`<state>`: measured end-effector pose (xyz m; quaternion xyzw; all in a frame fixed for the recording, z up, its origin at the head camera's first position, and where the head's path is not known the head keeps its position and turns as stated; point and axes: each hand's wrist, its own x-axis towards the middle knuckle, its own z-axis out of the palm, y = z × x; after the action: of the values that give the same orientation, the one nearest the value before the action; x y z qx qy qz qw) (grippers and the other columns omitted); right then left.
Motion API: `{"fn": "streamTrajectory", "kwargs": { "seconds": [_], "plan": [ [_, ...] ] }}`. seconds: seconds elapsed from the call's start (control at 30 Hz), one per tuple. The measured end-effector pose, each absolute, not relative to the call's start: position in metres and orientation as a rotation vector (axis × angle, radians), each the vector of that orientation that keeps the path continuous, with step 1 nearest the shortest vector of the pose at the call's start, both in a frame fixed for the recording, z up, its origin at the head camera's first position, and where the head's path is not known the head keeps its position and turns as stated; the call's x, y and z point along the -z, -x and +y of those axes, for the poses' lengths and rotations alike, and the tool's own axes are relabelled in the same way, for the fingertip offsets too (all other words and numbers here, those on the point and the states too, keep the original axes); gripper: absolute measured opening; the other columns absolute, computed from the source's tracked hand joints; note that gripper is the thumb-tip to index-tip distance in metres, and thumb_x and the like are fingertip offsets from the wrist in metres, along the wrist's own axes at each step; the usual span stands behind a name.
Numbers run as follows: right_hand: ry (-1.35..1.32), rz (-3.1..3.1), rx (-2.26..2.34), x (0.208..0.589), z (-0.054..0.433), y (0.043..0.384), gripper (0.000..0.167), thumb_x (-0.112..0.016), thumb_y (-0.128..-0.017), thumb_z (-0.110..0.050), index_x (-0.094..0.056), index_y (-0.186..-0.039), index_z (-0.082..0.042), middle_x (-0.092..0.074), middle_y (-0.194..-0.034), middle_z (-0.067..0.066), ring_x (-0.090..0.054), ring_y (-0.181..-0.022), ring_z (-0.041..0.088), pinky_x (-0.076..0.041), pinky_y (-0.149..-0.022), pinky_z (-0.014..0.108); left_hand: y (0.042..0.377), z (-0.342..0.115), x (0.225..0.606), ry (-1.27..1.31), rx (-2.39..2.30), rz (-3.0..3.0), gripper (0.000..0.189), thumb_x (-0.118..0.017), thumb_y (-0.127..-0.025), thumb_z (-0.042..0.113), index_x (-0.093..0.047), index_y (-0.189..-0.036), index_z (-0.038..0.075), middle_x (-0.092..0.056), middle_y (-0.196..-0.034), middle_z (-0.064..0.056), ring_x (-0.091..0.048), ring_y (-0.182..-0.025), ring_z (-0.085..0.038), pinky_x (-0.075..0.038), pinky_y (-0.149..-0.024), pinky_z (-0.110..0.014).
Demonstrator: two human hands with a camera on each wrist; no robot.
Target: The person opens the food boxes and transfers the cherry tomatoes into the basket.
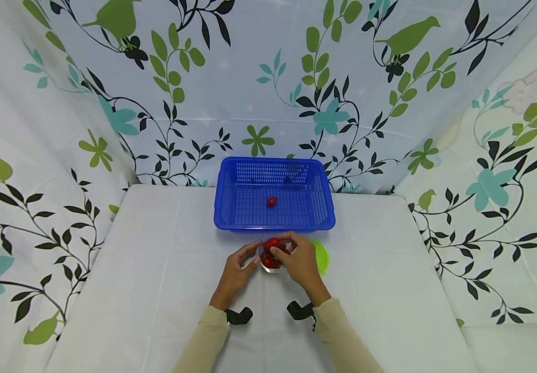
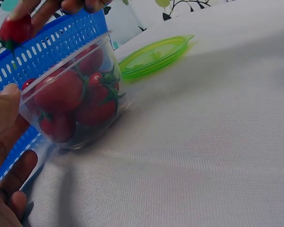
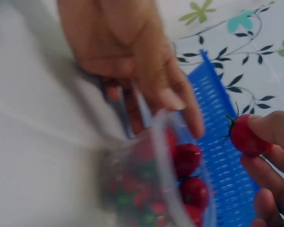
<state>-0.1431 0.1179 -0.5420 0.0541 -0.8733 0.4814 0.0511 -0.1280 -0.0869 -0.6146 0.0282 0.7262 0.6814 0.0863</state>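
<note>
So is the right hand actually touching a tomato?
Touching: the right wrist view shows the right hand pinching a tomato between thumb and fingers.

The head view is evenly bright; the left wrist's, dimmer, shows soft shadow on the surface (image 2: 203, 142), lower left; the right wrist's blurs the tub (image 3: 132, 184).

looks like a makeshift booth from my end, leaf-print curtains (image 1: 250, 103) on three sides of a white-covered table (image 1: 180, 259)

Can't see it all
The right hand (image 1: 299, 260) covers part of the green lid (image 1: 322, 257); at the right wrist, the clear tub (image 3: 139, 177) blurs, cut off below.
</note>
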Motion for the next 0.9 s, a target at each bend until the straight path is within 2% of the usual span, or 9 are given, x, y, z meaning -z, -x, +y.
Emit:
{"fn": "streamTrajectory", "kwargs": {
  "seconds": [0.23, 0.47, 0.6, 0.77, 0.9],
  "plan": [
    [-0.218, -2.549, -1.531, 0.523, 0.125, 0.153, 0.029, -0.087, -0.09, -0.024, -0.078, -0.117, -0.021, -0.08, -0.109, -0.001, -0.059, -0.083, 0.021, -0.046, -0.07, 0.025, 0.127, -0.087, 0.614, -0.086, -2.042, 2.143, 0.047, -0.07, -0.105, 0.028, -0.061, -0.151, 0.027, -0.059, -0.157, -0.002, -0.053, -0.146, -0.031, -0.033, -0.119, -0.062],
    [-0.26, -2.539, -1.548, 0.507, 0.13, 0.167, 0.028, -0.086, -0.092, -0.02, -0.077, -0.119, -0.017, -0.08, -0.112, 0.002, -0.061, -0.087, 0.03, -0.046, -0.074, 0.029, 0.129, -0.088, 0.619, -0.099, -2.026, 2.173, 0.047, -0.07, -0.105, 0.028, -0.061, -0.151, 0.028, -0.06, -0.156, 0.0, -0.055, -0.144, -0.028, -0.038, -0.116, -0.056],
    [-0.236, -2.569, -1.559, 0.499, 0.132, 0.176, 0.028, -0.084, -0.093, -0.023, -0.077, -0.12, -0.02, -0.079, -0.115, 0.001, -0.061, -0.092, 0.029, -0.047, -0.08, 0.031, 0.128, -0.088, 0.619, -0.093, -2.046, 2.159, 0.046, -0.07, -0.104, 0.027, -0.061, -0.15, 0.029, -0.061, -0.155, 0.001, -0.056, -0.144, -0.027, -0.037, -0.116, -0.054],
    [-0.242, -2.555, -1.557, 0.497, 0.136, 0.19, 0.028, -0.084, -0.093, -0.024, -0.077, -0.12, -0.02, -0.079, -0.115, 0.002, -0.059, -0.089, 0.023, -0.046, -0.078, 0.032, 0.127, -0.087, 0.619, -0.088, -2.087, 2.129, 0.046, -0.07, -0.104, 0.023, -0.062, -0.149, 0.029, -0.063, -0.153, -0.001, -0.055, -0.144, -0.028, -0.035, -0.118, -0.054],
    [-0.25, -2.53, -1.569, 0.494, 0.139, 0.202, 0.028, -0.085, -0.093, -0.024, -0.077, -0.12, -0.019, -0.08, -0.115, 0.003, -0.059, -0.089, 0.024, -0.045, -0.079, 0.033, 0.128, -0.087, 0.621, -0.103, -2.092, 2.138, 0.046, -0.07, -0.104, 0.022, -0.062, -0.15, 0.025, -0.063, -0.153, -0.005, -0.056, -0.143, -0.029, -0.036, -0.115, -0.049]
  ]
}}
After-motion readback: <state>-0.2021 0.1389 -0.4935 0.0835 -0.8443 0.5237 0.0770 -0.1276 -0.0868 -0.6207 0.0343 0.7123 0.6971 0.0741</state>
